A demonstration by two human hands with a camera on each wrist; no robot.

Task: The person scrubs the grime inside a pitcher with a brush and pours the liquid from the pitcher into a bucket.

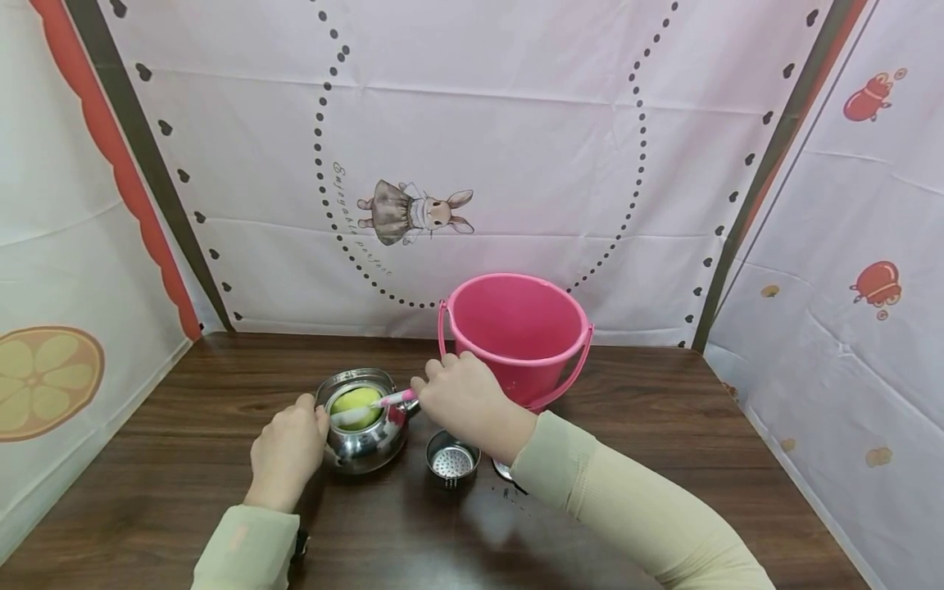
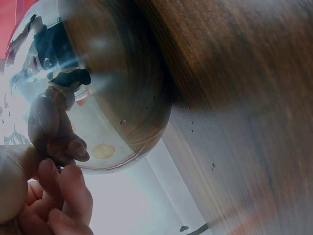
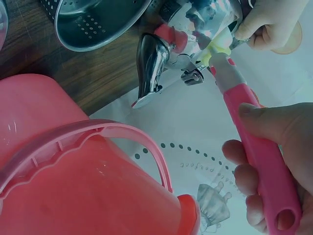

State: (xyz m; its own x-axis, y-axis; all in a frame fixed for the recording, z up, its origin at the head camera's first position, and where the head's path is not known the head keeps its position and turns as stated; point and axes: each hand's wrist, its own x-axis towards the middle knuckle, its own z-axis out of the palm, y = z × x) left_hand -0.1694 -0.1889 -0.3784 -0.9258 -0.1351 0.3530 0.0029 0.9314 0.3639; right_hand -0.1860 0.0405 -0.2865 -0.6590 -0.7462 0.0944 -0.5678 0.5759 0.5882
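Observation:
A shiny steel kettle (image 1: 363, 452) stands on the table with its top uncovered. My left hand (image 1: 286, 452) grips its rim at the left side, thumb and fingers bent at the edge in the left wrist view (image 2: 54, 196). My right hand (image 1: 466, 403) is wrapped round the pink handle (image 3: 259, 142) of a sponge brush, thumb lying along it. The brush slants down to the left, and its yellow-green sponge head (image 1: 357, 403) sits in the kettle's opening. The kettle's spout (image 3: 150, 68) points toward the right hand's side, partly covered in the head view.
A perforated steel strainer (image 1: 452, 463) rests right of the kettle. Beyond it, a pink bucket (image 1: 525, 381) stands with its handle hanging down. A small round metal piece (image 1: 503, 470) lies partly under the right sleeve. Dark specks dot the wooden table (image 1: 627, 393); printed cloth (image 1: 516, 164) hangs behind.

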